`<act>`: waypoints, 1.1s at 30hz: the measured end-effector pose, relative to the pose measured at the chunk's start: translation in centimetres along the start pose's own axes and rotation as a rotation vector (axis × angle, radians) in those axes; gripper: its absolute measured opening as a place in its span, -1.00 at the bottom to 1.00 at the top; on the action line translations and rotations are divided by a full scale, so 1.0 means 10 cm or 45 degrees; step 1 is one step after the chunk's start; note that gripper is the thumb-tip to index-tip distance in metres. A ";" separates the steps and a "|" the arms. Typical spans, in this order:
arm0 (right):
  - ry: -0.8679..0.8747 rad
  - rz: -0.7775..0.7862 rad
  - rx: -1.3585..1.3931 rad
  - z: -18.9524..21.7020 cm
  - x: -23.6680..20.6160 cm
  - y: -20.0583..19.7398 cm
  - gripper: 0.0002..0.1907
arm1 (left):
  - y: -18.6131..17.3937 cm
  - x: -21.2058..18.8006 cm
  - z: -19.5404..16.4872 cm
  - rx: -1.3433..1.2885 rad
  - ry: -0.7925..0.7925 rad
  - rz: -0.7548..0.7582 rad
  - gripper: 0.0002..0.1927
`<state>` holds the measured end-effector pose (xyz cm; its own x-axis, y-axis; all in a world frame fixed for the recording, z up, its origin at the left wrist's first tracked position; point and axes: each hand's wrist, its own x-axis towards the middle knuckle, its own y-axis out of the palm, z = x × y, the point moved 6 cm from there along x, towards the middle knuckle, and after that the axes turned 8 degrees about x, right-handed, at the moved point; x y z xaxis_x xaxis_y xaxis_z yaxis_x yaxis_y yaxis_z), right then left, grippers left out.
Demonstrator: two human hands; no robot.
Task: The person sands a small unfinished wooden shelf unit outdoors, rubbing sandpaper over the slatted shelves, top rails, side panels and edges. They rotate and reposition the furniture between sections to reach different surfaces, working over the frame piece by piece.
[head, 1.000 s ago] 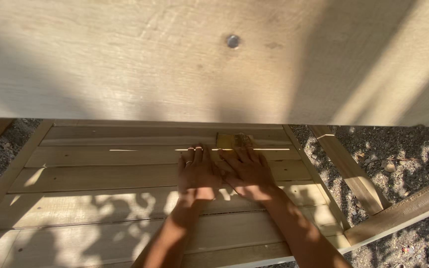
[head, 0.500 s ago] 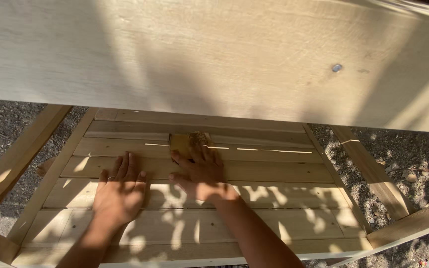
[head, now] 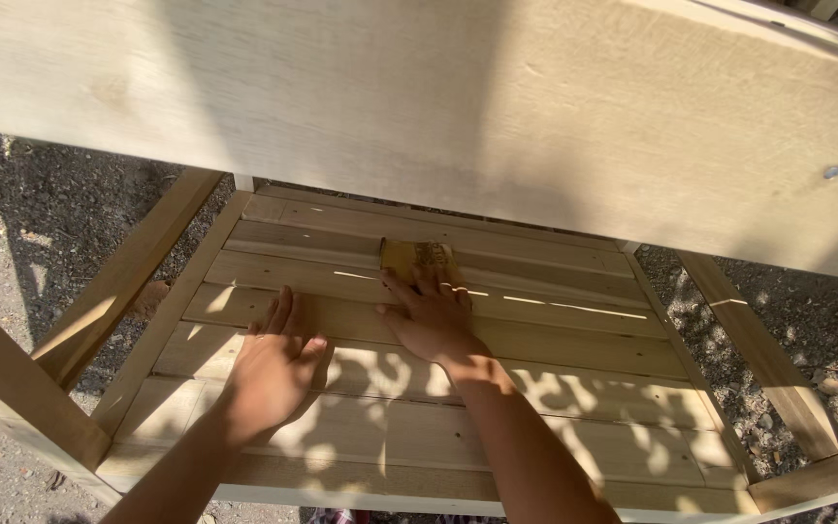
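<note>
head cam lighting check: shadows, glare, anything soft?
Head view: hard sun, dappled shadows across the slatted shelf and both forearms; big shadow band on the top board; bright, slightly washed patches there; left hand, right hand and sandpaper sharp; no obvious blur.

An outdoor woodworking spot is shown: an unfinished frame of pale slats point(head: 535, 335) and boards point(head: 458, 107) is set on gravel point(head: 41, 223), lit by dappled sunlight.
</note>
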<state>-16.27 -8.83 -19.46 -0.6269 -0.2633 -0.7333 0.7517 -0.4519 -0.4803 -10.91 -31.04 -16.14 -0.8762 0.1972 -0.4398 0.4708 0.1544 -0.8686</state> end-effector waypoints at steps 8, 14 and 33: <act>-0.238 0.196 -0.166 0.00 -1.12 -0.10 -0.32 | -0.82 -0.66 0.25 0.043 -0.279 0.002 -0.18; -0.136 -0.015 -0.137 0.74 0.48 0.22 -0.34 | -0.68 -0.64 0.40 0.049 -0.414 -0.040 -0.31; -0.503 0.069 -0.155 1.67 -0.06 0.91 -0.56 | -1.03 -0.80 0.32 -0.263 -0.302 -0.568 -0.37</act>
<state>-12.49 -27.02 -15.41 -0.5985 -0.6012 -0.5295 0.7895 -0.3305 -0.5171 -9.11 -37.30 -4.40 -0.9836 -0.1508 -0.0993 0.0380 0.3651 -0.9302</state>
